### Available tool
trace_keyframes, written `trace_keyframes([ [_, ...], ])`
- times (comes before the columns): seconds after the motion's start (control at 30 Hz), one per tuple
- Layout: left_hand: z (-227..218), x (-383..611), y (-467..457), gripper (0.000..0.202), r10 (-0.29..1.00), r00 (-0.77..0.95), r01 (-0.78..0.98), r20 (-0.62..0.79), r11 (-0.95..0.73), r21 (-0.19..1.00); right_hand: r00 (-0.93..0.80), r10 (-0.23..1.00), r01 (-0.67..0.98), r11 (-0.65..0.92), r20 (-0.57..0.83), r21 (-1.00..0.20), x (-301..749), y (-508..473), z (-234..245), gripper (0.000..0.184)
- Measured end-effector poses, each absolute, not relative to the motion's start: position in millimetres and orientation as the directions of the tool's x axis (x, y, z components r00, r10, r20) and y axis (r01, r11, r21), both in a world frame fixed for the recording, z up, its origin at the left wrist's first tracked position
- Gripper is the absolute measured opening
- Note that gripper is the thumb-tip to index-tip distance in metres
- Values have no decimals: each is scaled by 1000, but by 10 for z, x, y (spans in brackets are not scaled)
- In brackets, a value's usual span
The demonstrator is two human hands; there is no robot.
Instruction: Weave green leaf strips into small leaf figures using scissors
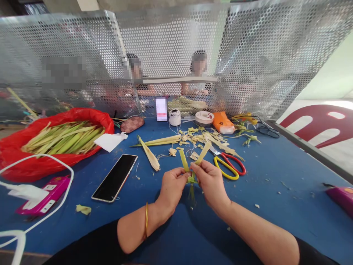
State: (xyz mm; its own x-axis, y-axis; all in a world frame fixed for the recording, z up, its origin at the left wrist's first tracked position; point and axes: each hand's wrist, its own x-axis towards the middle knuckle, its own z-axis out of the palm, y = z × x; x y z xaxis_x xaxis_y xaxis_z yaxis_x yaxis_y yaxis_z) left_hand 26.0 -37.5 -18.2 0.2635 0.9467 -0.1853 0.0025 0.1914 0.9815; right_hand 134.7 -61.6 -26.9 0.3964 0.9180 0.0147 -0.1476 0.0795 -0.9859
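Between my two hands is a small woven figure of green leaf strips (192, 180), with thin ends hanging below it and two strips sticking up. My left hand (174, 184) pinches its left side with thumb and forefinger. The fingers of my right hand (211, 180) are closed on the right strip (203, 152), close to the knot. Part of the figure is hidden behind my fingers. Just beyond my right hand lie scissors with one yellow and one red handle (226, 175). A pale folded leaf (149, 154) lies beyond my left hand.
A red plastic bag (109, 119) of leaf strips stands at left, near a black phone (115, 178) and a magenta power strip (56, 187) with a white cable. Thread spool (174, 118), tape roll (204, 117) and orange tissue pack (222, 123) sit before a perforated metal screen (173, 48); people are behind it.
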Motion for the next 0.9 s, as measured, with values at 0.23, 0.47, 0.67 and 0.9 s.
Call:
trace_keyframes([
  [0.23, -198, 254, -381, 19, 964, 225, 10, -140, 141, 990, 405, 914, -164, 65, -7, -984, 1348, -583, -243, 26],
  [0.47, -206, 239, -425, 22, 952, 270, 63, -143, 131, 989, 433, 896, -216, 3, -93, -976, 1351, -576, -257, 30],
  [0.67, -181, 222, -374, 27, 949, 241, 35, -202, 199, 979, 270, 958, -170, -54, -100, -984, 1435, -576, -191, 37],
  [0.9, -161, 176, -296, 41, 922, 318, 90, -223, 205, 975, 88, 981, -250, -144, -170, -958, 1490, -588, -159, 30],
])
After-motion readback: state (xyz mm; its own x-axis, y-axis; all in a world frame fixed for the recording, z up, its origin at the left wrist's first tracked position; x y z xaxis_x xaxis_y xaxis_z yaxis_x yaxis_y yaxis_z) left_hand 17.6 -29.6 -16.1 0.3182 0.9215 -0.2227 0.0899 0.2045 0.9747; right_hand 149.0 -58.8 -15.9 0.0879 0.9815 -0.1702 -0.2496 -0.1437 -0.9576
